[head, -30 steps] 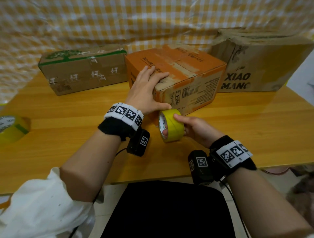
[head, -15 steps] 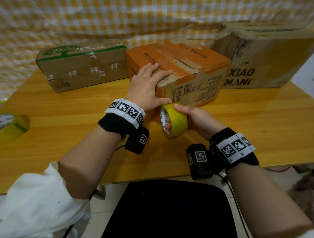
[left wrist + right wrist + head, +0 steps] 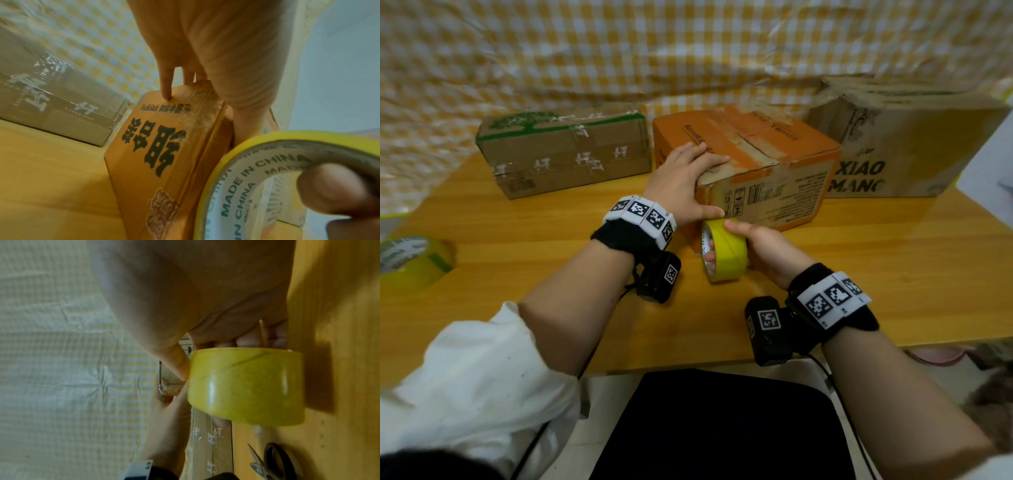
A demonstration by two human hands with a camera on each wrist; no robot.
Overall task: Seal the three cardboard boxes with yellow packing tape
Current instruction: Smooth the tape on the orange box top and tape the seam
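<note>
From the head camera, three cardboard boxes stand in a row along the back of a yellow wooden table (image 3: 893,260): a long brown cardboard box with a green stripe (image 3: 565,150) on the left, an orange cardboard box with printed sides (image 3: 753,168) in the middle, and a large brown cardboard box lettered XIAO MANG (image 3: 900,144) on the right. The left hand (image 3: 681,185) lies over the near left corner of the orange box, fingers extended flat on the lid and thumb laid along the front face. The right hand (image 3: 763,250) grasps a roll of yellow packing tape (image 3: 724,250), fingers through the core and thumb on top; the roll stands on edge just below the left thumb, by the box's front corner. A second, paler tape roll (image 3: 410,260) lies at the table's far left.

The left wrist camera shows the left hand's fingertips (image 3: 166,91) on the orange box's top edge, and the yellow roll's white core printed MADE IN CHINA close by.

The right wrist camera shows the right hand's thumb and fingers clasping the yellow roll, with grey scissors with black handles (image 3: 267,462) lying on the table beyond.
</note>
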